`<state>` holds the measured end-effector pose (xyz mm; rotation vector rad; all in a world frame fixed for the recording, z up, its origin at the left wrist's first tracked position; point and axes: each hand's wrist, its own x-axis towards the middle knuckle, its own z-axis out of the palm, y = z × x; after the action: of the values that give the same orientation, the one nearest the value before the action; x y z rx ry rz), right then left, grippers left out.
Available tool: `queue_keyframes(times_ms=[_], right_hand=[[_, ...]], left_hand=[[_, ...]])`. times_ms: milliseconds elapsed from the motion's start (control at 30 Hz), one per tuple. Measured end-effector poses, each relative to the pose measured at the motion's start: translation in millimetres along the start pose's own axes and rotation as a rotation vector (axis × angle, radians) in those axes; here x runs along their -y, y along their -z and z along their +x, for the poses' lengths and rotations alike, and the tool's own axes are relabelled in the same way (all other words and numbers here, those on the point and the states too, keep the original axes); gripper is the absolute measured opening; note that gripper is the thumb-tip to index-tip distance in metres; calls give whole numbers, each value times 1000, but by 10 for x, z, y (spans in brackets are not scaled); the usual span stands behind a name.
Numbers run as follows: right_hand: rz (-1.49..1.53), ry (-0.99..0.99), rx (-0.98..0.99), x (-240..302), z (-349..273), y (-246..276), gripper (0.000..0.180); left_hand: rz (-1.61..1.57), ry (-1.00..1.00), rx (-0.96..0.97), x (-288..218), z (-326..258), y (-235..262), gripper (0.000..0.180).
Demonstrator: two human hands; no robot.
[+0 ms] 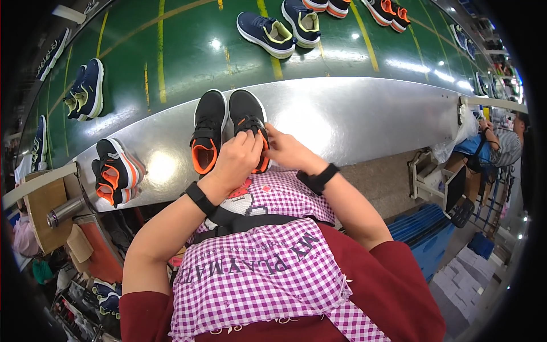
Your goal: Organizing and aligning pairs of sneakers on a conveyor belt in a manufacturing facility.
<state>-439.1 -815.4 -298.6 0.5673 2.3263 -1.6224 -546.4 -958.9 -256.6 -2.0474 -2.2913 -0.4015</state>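
A pair of black sports shoes with orange lining stands in front of me on the metal ledge, toes pointing away. Both my hands are at the right shoe. Over its tongue and strap area, my left hand has its fingers bent and pinched together. My right hand grips the collar on the shoe's right side, thumb and fingers closed about the edge. My fingers hide what exactly is pinched there. Untouched, the left shoe sits close beside it, its orange opening facing me.
Another black and orange pair lies at the left end of the metal ledge. Beyond runs a green conveyor belt with yellow lines, carrying navy shoes and more black and orange ones. A person sits far right.
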Motion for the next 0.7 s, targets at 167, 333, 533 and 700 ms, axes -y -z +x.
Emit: queue_keyframes(times_ms=[167,333,533,700], right_hand=[[315,-180,-108,174,-12,455,41],[177,-189,-45,694,176,499,61],[270,-136,-101,635,318,434,41],[405,-197,69,552,296,543,34]], left_hand=[[15,7,49,-51,6,21,24],[-38,-20,70,-46,19,48,17],[38,-5,116,-81,36,135,39],[17,-44,80,-50,72,88,35]])
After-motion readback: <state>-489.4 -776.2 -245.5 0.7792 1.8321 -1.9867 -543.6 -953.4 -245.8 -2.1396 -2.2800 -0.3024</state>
